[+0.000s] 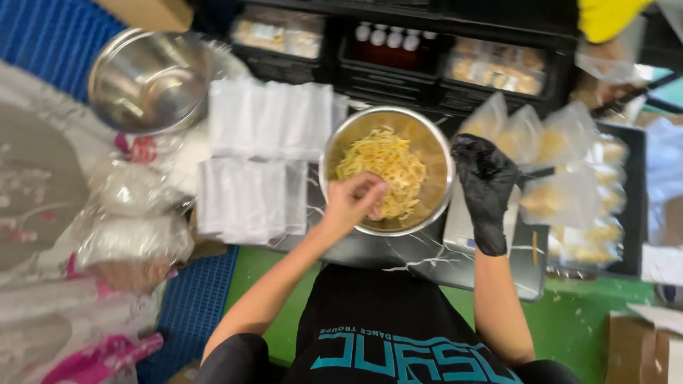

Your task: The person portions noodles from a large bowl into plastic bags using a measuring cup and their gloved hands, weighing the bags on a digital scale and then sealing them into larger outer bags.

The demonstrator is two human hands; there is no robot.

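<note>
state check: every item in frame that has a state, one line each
left hand: bare, fingers pinched in the noodles
right hand: black glove, beside the bowl rim, grip unclear
steel bowl: upright, part full of yellow noodles
second steel bowl: tilted, empty
plastic bags: flat, empty, stacked
filled bags: filled, piled on tray

Place: small food-packing workroom, looking more like a backroom kitchen than a home | Showing it: steel bowl (388, 171) holding shredded yellow food (384, 167), filled clear bags (569, 171) piling on a black tray (633, 206), empty bags (260, 160) lying stacked, black crates (398, 60) holding packed goods
</note>
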